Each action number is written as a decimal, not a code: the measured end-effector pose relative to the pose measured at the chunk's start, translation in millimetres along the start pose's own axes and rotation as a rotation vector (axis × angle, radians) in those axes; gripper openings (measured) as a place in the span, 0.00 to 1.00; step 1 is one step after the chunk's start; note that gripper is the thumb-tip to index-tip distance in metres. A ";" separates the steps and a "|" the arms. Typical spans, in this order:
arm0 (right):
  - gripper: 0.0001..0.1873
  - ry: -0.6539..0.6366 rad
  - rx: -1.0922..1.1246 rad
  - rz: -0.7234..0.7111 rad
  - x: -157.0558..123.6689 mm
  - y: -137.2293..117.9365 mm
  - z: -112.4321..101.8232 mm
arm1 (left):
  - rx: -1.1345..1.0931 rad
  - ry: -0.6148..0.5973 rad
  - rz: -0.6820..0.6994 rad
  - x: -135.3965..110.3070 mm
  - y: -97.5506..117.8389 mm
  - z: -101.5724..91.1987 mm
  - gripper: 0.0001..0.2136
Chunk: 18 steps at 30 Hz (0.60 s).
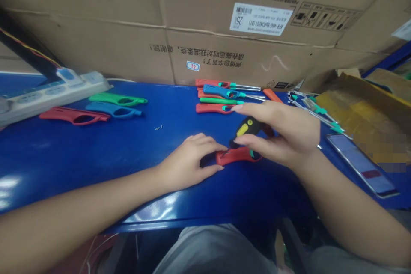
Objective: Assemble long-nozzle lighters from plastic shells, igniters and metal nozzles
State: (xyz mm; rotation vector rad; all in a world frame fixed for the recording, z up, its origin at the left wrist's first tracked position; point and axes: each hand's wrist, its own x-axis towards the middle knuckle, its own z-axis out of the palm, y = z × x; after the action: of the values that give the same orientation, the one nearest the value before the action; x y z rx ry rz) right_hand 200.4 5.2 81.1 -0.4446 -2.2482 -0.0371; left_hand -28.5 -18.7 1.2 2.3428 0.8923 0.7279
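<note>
A red lighter [239,156] with a teal trigger lies on the blue table in front of me. Thumb and fingers of my left hand [197,158] pinch its left end. In my right hand [282,130] is a black and yellow screwdriver [245,130], tilted, its tip down at the lighter's left part. Whether the tip sits in a screw is too small to tell. Behind it lie several lighters with metal tubes, among them a blue lighter [221,91] and a red lighter [213,108]. Two tiny screws [159,127] rest left of my hands.
At left lie a green handle shell [117,99], a blue one [112,109] and a red one [72,115] beside a white power strip [54,90]. A cardboard box [128,25] stands behind. To the right are a phone [361,165], loose metal tubes [321,113] and a yellow-brown package [369,107].
</note>
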 end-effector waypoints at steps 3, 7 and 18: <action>0.21 -0.105 0.163 0.063 0.6 -4.2 0.8 | -0.005 -0.008 -0.010 0.4 0.4 -0.6 0.14; 0.16 -0.090 0.232 0.051 0.4 -10.7 4.6 | -0.004 -0.008 -0.020 0.1 1.3 -1.4 0.15; 0.16 -0.008 0.126 0.059 2.0 -9.2 4.4 | 0.017 0.011 0.000 -1.6 -0.7 -0.1 0.15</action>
State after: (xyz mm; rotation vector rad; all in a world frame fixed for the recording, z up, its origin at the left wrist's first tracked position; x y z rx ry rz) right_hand 193.0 -2.0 80.8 -0.4436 -2.2286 0.1360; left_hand -29.9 -19.3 0.4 2.3562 0.9061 0.7365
